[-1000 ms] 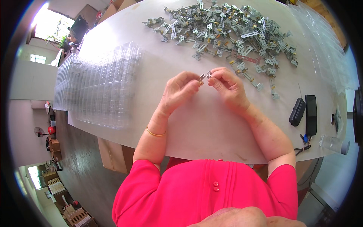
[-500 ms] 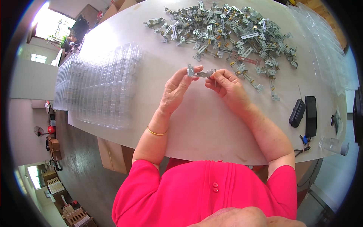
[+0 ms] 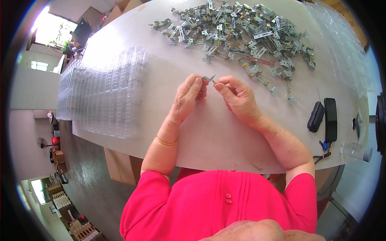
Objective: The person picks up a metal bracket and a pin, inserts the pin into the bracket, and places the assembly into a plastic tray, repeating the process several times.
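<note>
Over the middle of the table my left hand is closed round a small silvery metal bracket, most of it hidden by the fingers. My right hand faces it from the right, thumb and forefinger pinched at the bracket's tip. Whether a separate small piece sits in that pinch is too small to make out. Beyond both hands lies a big heap of similar metal brackets, with brassy bits among them. A reddish bracket rests at the heap's near edge.
Clear plastic trays are stacked at the left. More clear plastic lies at the far right. Nearer on the right are a black case, a black phone, keys and a clear bottle by the edge.
The bracket has turned and now sits mostly inside my left hand, where before it stretched between both hands. My right hand's fingers have shifted slightly left, to its tip.
</note>
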A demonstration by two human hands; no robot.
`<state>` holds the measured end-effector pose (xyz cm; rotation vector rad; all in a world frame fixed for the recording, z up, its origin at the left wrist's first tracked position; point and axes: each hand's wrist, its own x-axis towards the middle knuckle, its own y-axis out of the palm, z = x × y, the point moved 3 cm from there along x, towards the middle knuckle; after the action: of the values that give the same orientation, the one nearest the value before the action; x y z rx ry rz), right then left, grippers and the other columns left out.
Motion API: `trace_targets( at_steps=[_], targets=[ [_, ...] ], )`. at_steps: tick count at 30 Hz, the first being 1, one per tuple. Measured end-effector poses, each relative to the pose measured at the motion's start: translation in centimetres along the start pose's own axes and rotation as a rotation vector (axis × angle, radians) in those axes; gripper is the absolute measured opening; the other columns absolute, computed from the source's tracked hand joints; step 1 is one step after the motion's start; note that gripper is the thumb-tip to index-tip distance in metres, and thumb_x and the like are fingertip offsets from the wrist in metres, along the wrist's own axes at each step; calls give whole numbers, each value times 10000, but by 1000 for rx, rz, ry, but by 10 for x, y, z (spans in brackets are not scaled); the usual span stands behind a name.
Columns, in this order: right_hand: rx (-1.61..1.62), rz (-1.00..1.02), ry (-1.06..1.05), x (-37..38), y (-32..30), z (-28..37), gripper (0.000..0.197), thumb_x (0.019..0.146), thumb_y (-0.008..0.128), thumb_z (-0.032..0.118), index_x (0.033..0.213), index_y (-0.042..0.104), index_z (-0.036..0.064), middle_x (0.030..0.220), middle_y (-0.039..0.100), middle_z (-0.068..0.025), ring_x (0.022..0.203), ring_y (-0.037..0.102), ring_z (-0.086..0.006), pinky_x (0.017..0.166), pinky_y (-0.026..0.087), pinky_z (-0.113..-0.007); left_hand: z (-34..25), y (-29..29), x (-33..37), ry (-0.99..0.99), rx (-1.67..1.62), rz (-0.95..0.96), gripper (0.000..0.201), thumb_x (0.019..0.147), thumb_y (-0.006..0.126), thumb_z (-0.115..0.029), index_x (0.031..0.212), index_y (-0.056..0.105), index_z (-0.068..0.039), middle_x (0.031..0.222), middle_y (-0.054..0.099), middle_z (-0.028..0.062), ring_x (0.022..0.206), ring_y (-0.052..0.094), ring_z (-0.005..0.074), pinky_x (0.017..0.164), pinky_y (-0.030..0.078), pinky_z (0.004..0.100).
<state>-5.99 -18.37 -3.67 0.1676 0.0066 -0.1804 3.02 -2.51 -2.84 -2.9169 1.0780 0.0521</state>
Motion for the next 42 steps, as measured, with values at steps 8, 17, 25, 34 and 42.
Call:
trace_targets(
  at_steps=[8, 17, 25, 34, 42],
  targets=[
    [-31, -39, -31, 0, 3, 1, 132, 1008, 618, 194, 1051, 652, 73, 678, 546, 42, 606, 494, -37, 527, 399, -222, 0, 0, -1, 30, 121, -40, 311, 1085, 432, -278, 992, 608, -39, 751, 547, -5, 654, 471, 79, 607, 389, 226],
    [-183, -69, -91, -2, 2, 8, 168, 1004, 598, 139, 1146, 570, 55, 689, 584, 2, 619, 543, -58, 542, 427, -235, -8, 1, -1, 255, 546, -105, 247, 1072, 464, -211, 983, 591, -17, 689, 532, 29, 627, 504, 107, 584, 431, 278],
    [-165, -70, -139, -2, 6, 3, 145, 979, 625, 97, 1112, 598, 46, 690, 579, -1, 613, 531, -62, 550, 428, -248, -6, 9, -3, 481, 749, -58, 113, 1025, 520, -116, 988, 577, -25, 689, 538, 115, 592, 541, 268, 575, 443, 358],
    [-317, -223, -447, 1, 1, 4, 70, 938, 682, 86, 1002, 657, 75, 825, 570, 16, 621, 448, -53, 556, 382, -230, -5, 14, -4, 500, 790, 17, 134, 1006, 543, -130, 924, 551, -24, 675, 552, 135, 608, 565, 309, 569, 437, 421],
    [-133, -163, -176, 4, -4, -2, 68, 952, 670, 91, 1003, 656, 49, 843, 577, 12, 677, 474, -30, 591, 401, -216, -4, -1, -1, -7, 76, -93, 358, 1081, 434, -321, 951, 612, -39, 683, 532, -2, 587, 435, 74, 533, 350, 226]
  ],
)
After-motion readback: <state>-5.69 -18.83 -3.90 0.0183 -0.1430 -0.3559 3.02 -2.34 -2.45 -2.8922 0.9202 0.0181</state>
